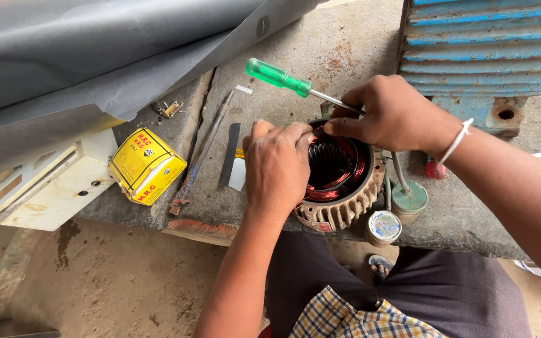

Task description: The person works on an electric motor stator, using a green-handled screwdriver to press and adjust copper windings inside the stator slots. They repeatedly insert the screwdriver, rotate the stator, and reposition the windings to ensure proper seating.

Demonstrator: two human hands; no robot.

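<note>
the round finned metal motor stator with copper-red windings (339, 188) sits at the near edge of the worn grey concrete surface (320, 50), just in front of the seated person's lap, close enough for both hands to work over its open bore. the left hand (277, 169) lies across the stator's left rim, fingers (295, 134) curled over the edge and pressing on the windings, which seems to keep the housing from shifting. the right hand (389, 116) comes in from the right above the far rim, fingers closed on the steel shaft of a screwdriver with a translucent green handle (278, 76); the handle slants up and away to the left, the tip is hidden under the fingers, and gripping so near the tip appears to give fine control at the coils. beside the stator on the right stand two small round tins, one with a pale blue lid (384, 226) and one greenish (409, 200), within easy reach. to the left lie a long rusty flat metal file (198, 156), a dark flat strip (229, 155) and a yellow cardboard box (146, 166), well apart from the hands. a grey sheet (95, 56) drapes over the far left of the surface, and a blue ribbed motor casing (486, 44) stands at the back right.
</note>
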